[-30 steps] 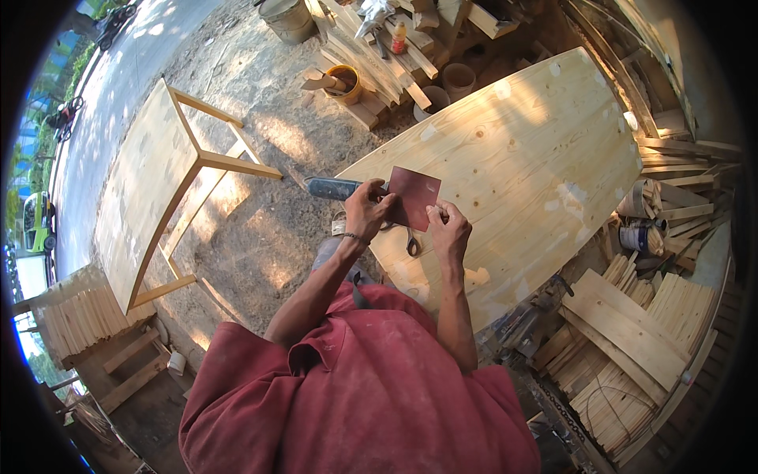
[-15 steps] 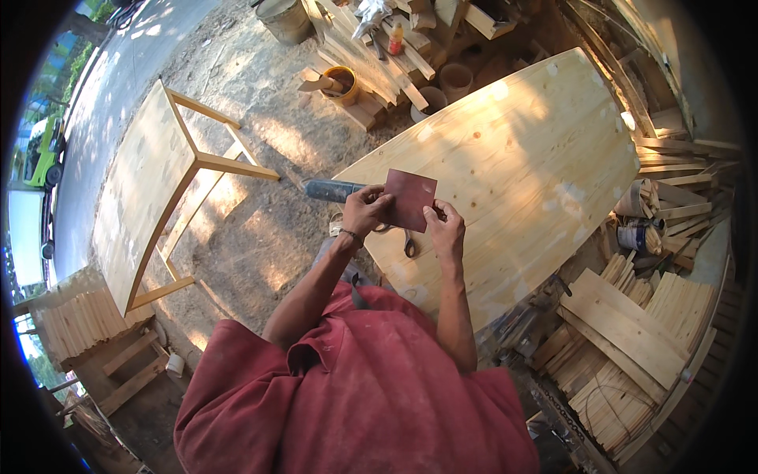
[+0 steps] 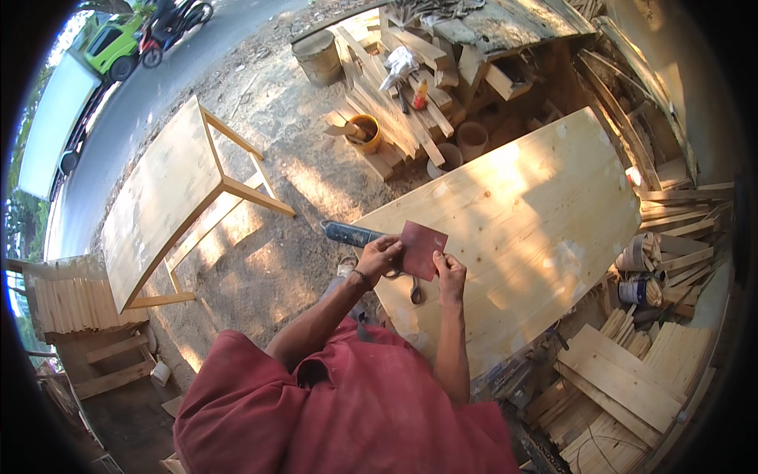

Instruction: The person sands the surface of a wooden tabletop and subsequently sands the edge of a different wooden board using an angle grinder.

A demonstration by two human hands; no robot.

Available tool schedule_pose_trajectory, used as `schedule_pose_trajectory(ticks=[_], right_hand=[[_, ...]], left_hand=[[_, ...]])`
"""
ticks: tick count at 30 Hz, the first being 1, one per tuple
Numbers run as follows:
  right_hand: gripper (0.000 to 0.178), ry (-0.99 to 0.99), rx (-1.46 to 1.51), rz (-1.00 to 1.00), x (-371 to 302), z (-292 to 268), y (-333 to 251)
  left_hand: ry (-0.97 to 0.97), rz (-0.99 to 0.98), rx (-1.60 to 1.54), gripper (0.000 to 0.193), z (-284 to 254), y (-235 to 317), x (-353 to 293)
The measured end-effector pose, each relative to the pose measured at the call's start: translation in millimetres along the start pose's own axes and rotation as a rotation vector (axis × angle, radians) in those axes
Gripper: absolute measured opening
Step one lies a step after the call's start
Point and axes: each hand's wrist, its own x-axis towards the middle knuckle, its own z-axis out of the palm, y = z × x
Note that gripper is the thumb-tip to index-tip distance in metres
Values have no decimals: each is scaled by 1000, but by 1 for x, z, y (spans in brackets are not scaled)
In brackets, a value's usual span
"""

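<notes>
A square reddish-brown sheet of sandpaper [image 3: 422,254] is held up between my two hands, over the near left corner of a pale wooden tabletop [image 3: 525,229]. My left hand [image 3: 380,257] pinches its left edge. At the lower right edge, the fingers and thumb of my right hand [image 3: 449,276] are closed on it. Just beyond my left hand, a long dark blue tool [image 3: 347,232] juts past the tabletop's corner; its other end is hidden by the hand. Dark-handled scissors [image 3: 416,292] lie on the wood below the sheet, their blades partly covered.
Left of me a wooden table [image 3: 162,197] lies tipped on the dirt ground. A yellow bucket [image 3: 365,134], stacked lumber [image 3: 387,107] and a bottle [image 3: 419,95] are beyond the tabletop. Boards [image 3: 624,379] fill the right side. A truck [image 3: 59,118] and motorcycle [image 3: 170,28] are on the road.
My view has tilted up, so the surroundings sit lower in the picture and more of the road shows. Both hands keep hold of the sandpaper.
</notes>
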Motion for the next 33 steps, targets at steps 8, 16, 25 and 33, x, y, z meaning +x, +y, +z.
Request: schedule_pose_trajectory(ticks=[8,16,25,33], right_hand=[[30,-97,155,118,12,-7,-1],[24,-119,271,79,13,-3,12],[27,-88,301,122,4,0,7],[57,-140,402,220,-9,4,1]], left_hand=[[-12,865,1284,62,16,35,-4],[-350,871,1746,83,30,28,-6],[-504,816,1882,100,31,42,0],[-484,934,1753,77,56,52,13]])
